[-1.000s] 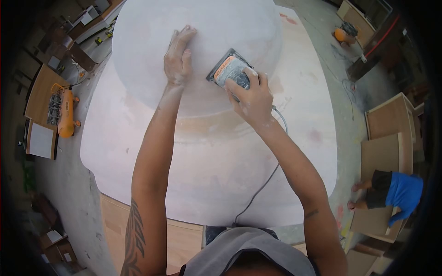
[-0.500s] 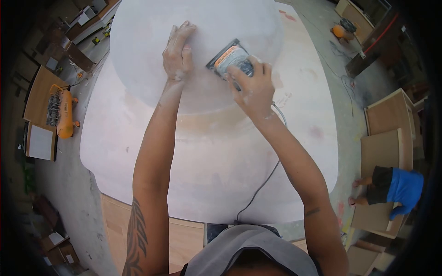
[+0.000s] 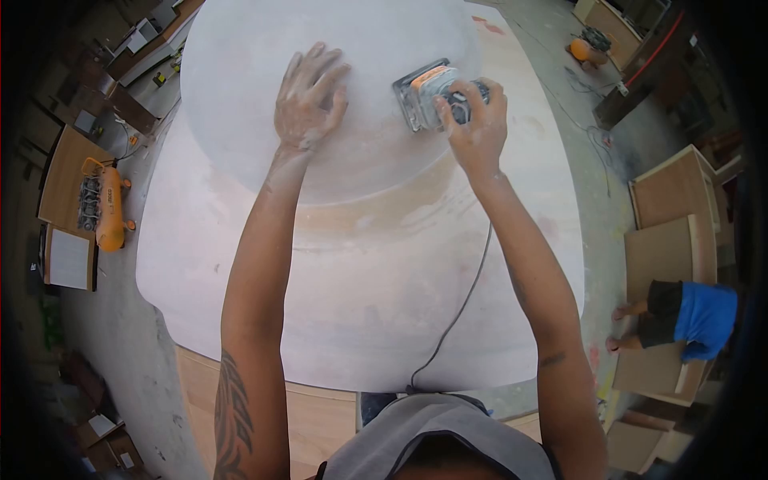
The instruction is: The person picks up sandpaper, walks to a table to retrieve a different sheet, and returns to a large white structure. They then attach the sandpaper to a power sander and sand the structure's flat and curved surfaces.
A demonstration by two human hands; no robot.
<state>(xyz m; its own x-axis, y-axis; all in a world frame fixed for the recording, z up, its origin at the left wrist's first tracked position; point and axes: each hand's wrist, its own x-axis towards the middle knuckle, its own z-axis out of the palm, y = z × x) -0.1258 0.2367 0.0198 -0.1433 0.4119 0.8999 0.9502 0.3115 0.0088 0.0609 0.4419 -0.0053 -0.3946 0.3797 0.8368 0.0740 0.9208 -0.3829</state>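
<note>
My right hand (image 3: 478,128) is wrapped round the body of an electric sander (image 3: 436,92), orange and dark with a black square pad. The sander rests on a pale, dusty round panel (image 3: 240,136), right of its middle. My left hand (image 3: 310,100) lies on the same panel to the left, fingers spread and coated in white dust. Beneath the round panel is a larger whitish board (image 3: 384,304) with rounded corners. The sander's grey cord (image 3: 464,312) runs under my right forearm and back toward my body.
An orange air compressor (image 3: 110,206) stands on the floor at left, another compressor (image 3: 588,50) at far right. A co-worker in a blue shirt (image 3: 706,316) bends beside wooden cabinets (image 3: 664,256) on the right. Cables (image 3: 596,132) lie on the concrete floor.
The sander and my right hand have moved right and slightly up across the panel, and the sander has turned. My left hand has flattened, its fingers spreading out.
</note>
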